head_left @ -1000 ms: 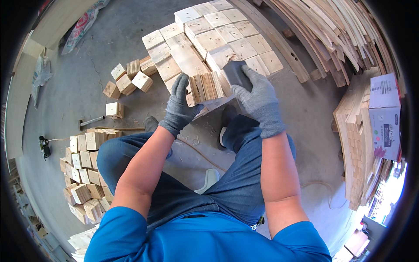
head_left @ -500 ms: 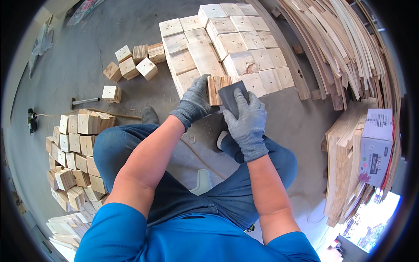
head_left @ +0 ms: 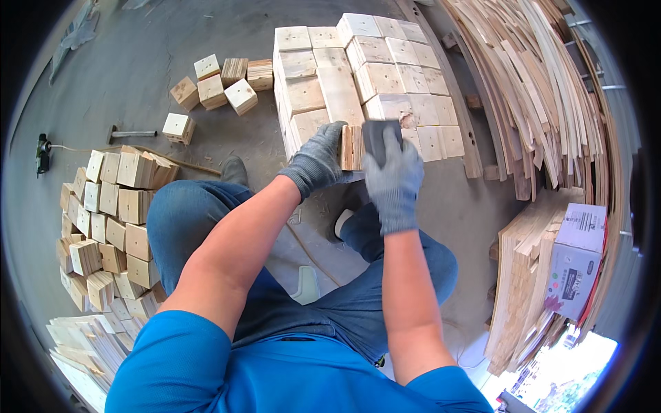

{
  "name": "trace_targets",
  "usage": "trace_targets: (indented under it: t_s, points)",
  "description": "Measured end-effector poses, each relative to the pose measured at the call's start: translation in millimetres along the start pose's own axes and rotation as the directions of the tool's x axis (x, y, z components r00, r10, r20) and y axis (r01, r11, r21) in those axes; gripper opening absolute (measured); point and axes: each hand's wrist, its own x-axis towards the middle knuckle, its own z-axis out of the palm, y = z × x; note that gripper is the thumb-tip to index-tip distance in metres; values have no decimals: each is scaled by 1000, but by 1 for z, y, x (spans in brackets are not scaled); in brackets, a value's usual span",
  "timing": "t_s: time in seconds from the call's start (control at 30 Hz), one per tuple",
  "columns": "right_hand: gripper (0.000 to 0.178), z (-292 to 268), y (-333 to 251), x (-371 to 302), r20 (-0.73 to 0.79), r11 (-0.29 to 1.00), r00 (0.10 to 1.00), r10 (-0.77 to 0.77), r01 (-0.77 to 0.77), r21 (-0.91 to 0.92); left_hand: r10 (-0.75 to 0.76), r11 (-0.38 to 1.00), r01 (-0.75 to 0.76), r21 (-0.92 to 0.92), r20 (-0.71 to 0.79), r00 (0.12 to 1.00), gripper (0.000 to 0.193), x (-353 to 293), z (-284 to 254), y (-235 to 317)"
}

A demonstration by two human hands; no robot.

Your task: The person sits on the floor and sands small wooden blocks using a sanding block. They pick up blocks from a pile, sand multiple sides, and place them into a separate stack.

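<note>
My left hand (head_left: 317,160), in a grey knit glove, is closed around a small layered plywood block (head_left: 352,147) in front of me. My right hand (head_left: 396,184), gloved alike and a little blurred, grips a flat dark grey pad (head_left: 376,140) that looks like a sanding block. The pad is up against the right side of the plywood block and hides that face. Just beyond both hands stands a large stack of pale wooden blocks (head_left: 379,77), laid in rows with small holes in their tops.
Loose blocks (head_left: 212,91) and a hammer (head_left: 134,133) lie on the floor ahead left. A pile of blocks (head_left: 113,199) sits beside my left knee. Long wooden strips (head_left: 509,76), stacked boards (head_left: 520,275) and a carton (head_left: 580,251) line the right side. A hose (head_left: 182,164) crosses the floor.
The pad in my right hand has turned more upright and slid along the plywood block's side. My left hand still holds the block, now slightly farther right in view. My head view has shifted slightly.
</note>
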Motion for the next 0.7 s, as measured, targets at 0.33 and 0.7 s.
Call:
trace_targets:
  t_s: [0.33, 0.7]
  points:
    - [71, 3, 0, -28, -60, 1000, 998, -21, 21, 4, -4, 1000, 4, -13, 3, 1000, 105, 1, 7, -4]
    - [73, 6, 3, 42, 8, 999, 999, 39, -39, 17, 13, 1000, -13, -14, 7, 1000, 115, 6, 10, 1]
